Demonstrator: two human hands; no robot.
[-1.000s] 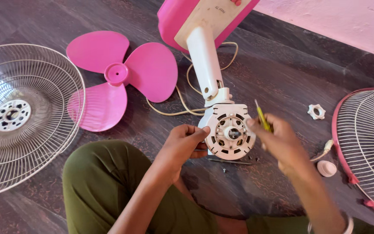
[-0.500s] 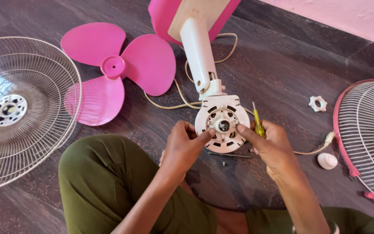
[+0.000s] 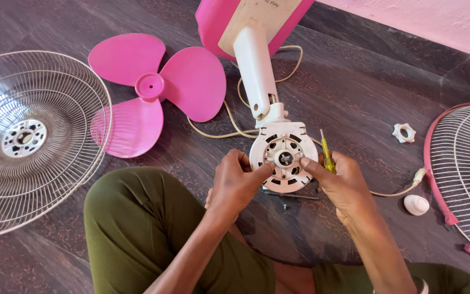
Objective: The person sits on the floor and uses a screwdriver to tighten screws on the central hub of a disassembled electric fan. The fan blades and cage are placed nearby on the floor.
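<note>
Dark wood-grain flooring (image 3: 387,71) runs under everything, with a pale pink wall along the top right. At its middle lies a white fan motor housing (image 3: 284,158), round face up, joined to a white neck (image 3: 255,68) that leads up to a pink base (image 3: 213,19). Left hand (image 3: 235,182) grips the housing's left rim, fingertips curled tight against the edge. Right hand (image 3: 341,182) meets the right rim, forefinger stretched onto the face, while its other fingers are closed around a yellow-handled screwdriver (image 3: 326,155) that stands up just beside the housing. A cream cord (image 3: 229,122) loops behind the neck and trails right to a plug end (image 3: 419,175). Pink three-blade propeller (image 3: 153,90) lies to the upper left, well apart from the hands, and a wire guard (image 3: 28,139) lies further left. Another guard with a pink rim (image 3: 466,169) sits at the right edge, with a white nut (image 3: 404,132) and a white cap (image 3: 415,204) near it. Olive trouser knee (image 3: 137,228) fills the foreground.
</note>
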